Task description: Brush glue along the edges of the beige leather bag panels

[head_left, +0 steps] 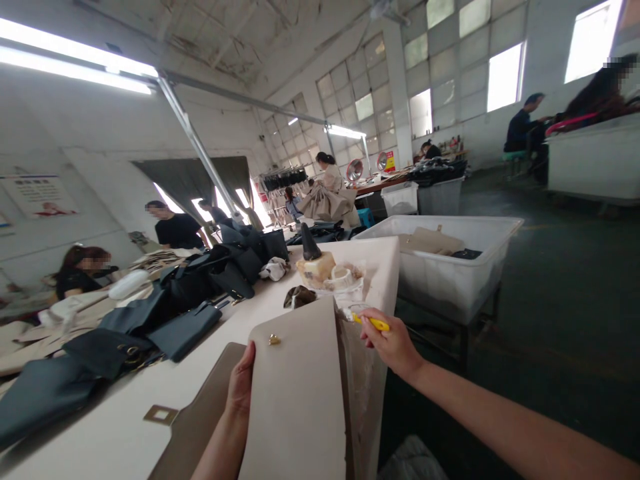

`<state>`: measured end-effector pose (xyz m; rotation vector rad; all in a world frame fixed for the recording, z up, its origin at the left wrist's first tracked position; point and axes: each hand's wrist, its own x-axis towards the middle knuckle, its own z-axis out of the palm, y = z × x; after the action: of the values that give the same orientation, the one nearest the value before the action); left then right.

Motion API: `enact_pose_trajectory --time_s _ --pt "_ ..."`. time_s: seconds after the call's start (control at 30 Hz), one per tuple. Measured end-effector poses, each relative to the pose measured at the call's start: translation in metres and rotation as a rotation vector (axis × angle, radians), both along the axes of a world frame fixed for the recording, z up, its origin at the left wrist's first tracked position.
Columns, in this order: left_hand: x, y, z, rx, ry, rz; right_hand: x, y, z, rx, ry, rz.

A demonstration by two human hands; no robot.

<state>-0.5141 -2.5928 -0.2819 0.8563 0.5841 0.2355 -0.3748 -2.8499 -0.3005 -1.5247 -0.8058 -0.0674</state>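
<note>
My left hand (241,381) is closed on the left edge of a beige bag (295,393), thumb in front and the other fingers hidden behind it. A small gold clasp piece (273,340) sits near the bag's top. To its left extends a darker flap (205,407) with a gold rectangular plate (161,415). Between the fingers of my right hand (395,341) is a brush with a yellow handle (379,324). Its pale tip lies by the bag's upper right edge; whether they touch I cannot tell. Beyond the bag stands a whitish, glue-crusted pot (342,277).
On the white table (383,257) are a crusted block with a dark cone (311,243), a crumpled cloth (275,269) and piled dark bags (185,327). A white bin (445,273) stands right of the table. Several people work farther back.
</note>
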Motion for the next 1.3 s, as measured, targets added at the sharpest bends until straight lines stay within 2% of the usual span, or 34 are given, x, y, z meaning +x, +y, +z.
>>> enact_pose_trajectory --time_s 0.17,0.3,0.53,0.73,0.97,1.1,1.3 --pt "0.0 -0.007 0.006 0.003 -0.007 0.027 0.015 0.005 -0.008 -0.031 0.066 -0.019" --pt "0.001 -0.007 0.006 0.023 0.002 0.015 0.018 0.002 -0.002 -0.063 0.094 -0.006" --pt "0.003 -0.009 0.009 0.038 0.03 0.024 0.026 0.011 0.032 -0.201 0.278 0.06" --pt "0.002 -0.011 0.01 0.014 -0.02 0.045 0.019 0.004 0.061 -0.371 0.395 0.094" --pt "0.002 -0.008 0.007 0.007 -0.017 0.058 0.021 0.011 0.06 -0.272 0.405 0.016" --pt "0.001 -0.011 0.009 -0.011 -0.017 0.052 0.018 0.011 0.059 -0.322 0.401 0.045" --pt "0.002 -0.008 0.007 0.047 -0.057 0.084 0.003 0.001 0.069 -0.415 0.438 0.084"
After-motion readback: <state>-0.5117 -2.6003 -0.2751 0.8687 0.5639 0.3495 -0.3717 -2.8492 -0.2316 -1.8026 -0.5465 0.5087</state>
